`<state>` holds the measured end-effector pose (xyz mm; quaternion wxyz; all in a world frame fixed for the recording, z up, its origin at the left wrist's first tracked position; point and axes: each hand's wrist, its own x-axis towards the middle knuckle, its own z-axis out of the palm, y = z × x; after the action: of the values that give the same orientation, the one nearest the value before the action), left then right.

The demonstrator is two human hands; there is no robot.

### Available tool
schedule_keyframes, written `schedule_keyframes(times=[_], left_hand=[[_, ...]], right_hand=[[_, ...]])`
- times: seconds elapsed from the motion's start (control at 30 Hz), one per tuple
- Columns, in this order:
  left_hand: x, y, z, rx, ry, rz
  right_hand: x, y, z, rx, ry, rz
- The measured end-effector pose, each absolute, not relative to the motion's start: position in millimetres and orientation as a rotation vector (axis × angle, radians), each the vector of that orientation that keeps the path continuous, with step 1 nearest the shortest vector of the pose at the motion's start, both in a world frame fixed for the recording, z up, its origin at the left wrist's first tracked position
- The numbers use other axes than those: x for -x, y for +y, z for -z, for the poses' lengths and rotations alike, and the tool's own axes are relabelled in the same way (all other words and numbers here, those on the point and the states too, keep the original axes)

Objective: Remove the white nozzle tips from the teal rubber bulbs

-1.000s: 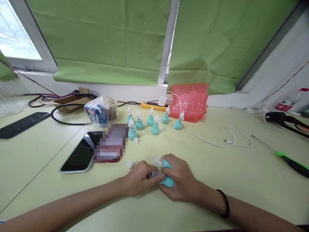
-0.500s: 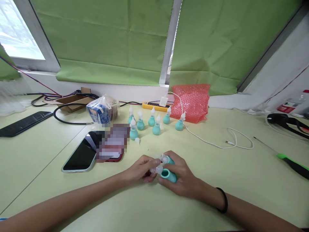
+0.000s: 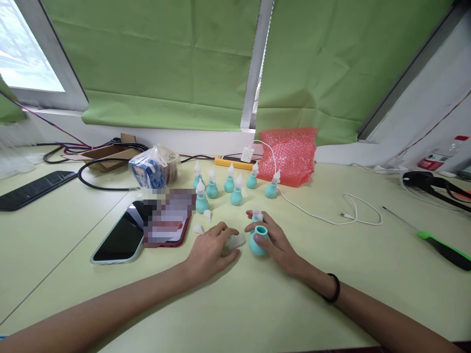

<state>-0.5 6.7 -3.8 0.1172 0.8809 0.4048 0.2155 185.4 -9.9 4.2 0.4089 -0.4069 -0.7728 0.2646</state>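
My right hand [image 3: 277, 242] has its fingers around an upright teal rubber bulb [image 3: 257, 245] with an open round mouth, standing on the table. Just behind it, another teal bulb with a translucent top [image 3: 256, 215] is partly hidden by the fingers of the same hand. To the left, my left hand [image 3: 209, 250] is low over the table with thumb and fingers apart. Translucent plastic parts [image 3: 235, 240] lie at its fingertips, partly covered. Two small clear tips [image 3: 198, 229] lie loose beyond that hand. Several teal bulbs with clear pointed nozzles [image 3: 236, 195] stand farther back.
Two phones [image 3: 121, 238] lie at the left. Behind are a plastic-wrapped packet [image 3: 150, 169], a yellow power strip [image 3: 231, 163] and a red bubble-wrap bag [image 3: 289, 157]. A white cable [image 3: 320, 220] and a green-black screwdriver [image 3: 443, 250] lie to the right.
My hands have moved apart. The right hand has turned the bulbs from lying sideways to upright on the table. My left hand has lowered translucent parts to the table, and another loose tip shows.
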Motion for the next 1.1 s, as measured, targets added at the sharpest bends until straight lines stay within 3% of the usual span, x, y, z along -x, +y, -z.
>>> schedule_keyframes(times=[0.23,0.47,0.67,0.83,1.1], left_hand=[[3.3,2.8,-0.7,-2.504,1.088,-0.813],[6.7,-5.0,-13.2,-2.529,0.936,-1.022],[0.5,-18.6,-8.5,-2.625,0.83,-0.825],[-2.6,-21.0,-10.7,-2.28,0.776,-0.584],[-4.0,-18.4,-11.7,-1.602,0.543,-0.516]], right_hand=[[-182.9,-12.7,-2.7,1.06,-2.128,-0.512],[-176.3,-28.0,-5.1,0.802,-2.344,0.071],[-168.9,-38.9,0.7,0.693,-2.546,0.252],[-169.4,-38.5,1.0,0.609,-2.535,0.289],[-168.4,-38.7,6.5,0.475,-2.392,0.285]])
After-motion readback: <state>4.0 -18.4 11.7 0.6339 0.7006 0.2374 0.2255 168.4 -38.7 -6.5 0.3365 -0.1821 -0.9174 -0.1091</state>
